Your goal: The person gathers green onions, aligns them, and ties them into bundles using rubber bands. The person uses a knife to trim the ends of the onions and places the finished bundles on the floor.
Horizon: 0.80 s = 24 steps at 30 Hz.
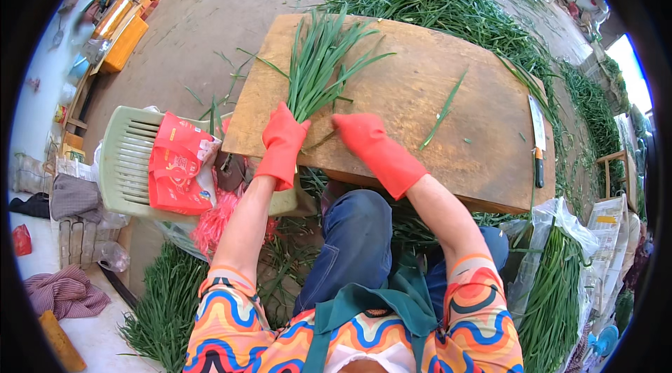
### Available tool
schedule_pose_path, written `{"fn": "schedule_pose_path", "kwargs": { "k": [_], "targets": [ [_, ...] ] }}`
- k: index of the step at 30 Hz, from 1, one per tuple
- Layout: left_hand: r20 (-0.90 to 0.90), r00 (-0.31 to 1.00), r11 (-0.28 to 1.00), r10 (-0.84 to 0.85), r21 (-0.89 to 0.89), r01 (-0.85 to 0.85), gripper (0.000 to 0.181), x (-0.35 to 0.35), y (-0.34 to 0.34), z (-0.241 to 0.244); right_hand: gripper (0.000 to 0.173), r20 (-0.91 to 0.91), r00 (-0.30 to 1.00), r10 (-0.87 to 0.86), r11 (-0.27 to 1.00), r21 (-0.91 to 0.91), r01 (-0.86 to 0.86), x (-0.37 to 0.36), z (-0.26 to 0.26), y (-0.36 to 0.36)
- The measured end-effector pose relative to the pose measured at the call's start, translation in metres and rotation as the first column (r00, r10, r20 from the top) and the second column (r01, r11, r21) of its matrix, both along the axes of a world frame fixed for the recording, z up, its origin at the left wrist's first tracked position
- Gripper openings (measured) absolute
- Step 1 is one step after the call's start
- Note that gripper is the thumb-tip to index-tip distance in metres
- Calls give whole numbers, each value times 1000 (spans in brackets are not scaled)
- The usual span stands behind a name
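Note:
Both my hands wear red rubber gloves. My left hand (pixel 284 131) is closed around the lower end of a bunch of long green leaves (pixel 320 68), perhaps garlic chives, whose tips fan out over the wooden board (pixel 483 152). To its right, my right hand (pixel 357 126) is above the board's near edge with its fingers curled; a thin, dull strand lies between the two hands, and I cannot tell whether the fingers pinch it. A loose leaf (pixel 443 110) lies farther right on the board. A cleaver (pixel 537 131) with a black handle rests at the right edge.
A green plastic chair (pixel 128 163) holding a red bag (pixel 181 165) stands at the left, with pink plastic strands (pixel 223 220) beside it. A large leaf heap (pixel 430 0) lies beyond the board. More leaves lie at lower left (pixel 168 304) and in a clear plastic bag (pixel 569 220) at right.

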<state>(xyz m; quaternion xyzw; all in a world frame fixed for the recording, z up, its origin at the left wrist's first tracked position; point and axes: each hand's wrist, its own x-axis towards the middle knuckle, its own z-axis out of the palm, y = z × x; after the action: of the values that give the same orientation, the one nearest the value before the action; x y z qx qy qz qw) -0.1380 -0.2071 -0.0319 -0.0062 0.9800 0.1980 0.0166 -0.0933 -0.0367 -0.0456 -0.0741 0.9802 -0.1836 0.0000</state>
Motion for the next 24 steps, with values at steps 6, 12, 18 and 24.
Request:
{"fn": "schedule_pose_path", "kwargs": {
  "k": [6,12,18,24],
  "targets": [
    [60,998,997,-28,-76,32,71,27,7,7,24,-54,724,-688,716,-213,665,26,27,159],
    [120,988,983,-94,-145,111,80,71,22,15,33,446,854,-266,470,-714,520,21,61,66],
    [96,990,967,-108,-222,127,76,67,23,3,19,472,876,-98,311,-822,478,-21,35,22],
    [186,978,951,-99,-273,148,80,61,30,-14,14,538,838,-95,-544,-733,409,-31,-12,37]
  ]
}}
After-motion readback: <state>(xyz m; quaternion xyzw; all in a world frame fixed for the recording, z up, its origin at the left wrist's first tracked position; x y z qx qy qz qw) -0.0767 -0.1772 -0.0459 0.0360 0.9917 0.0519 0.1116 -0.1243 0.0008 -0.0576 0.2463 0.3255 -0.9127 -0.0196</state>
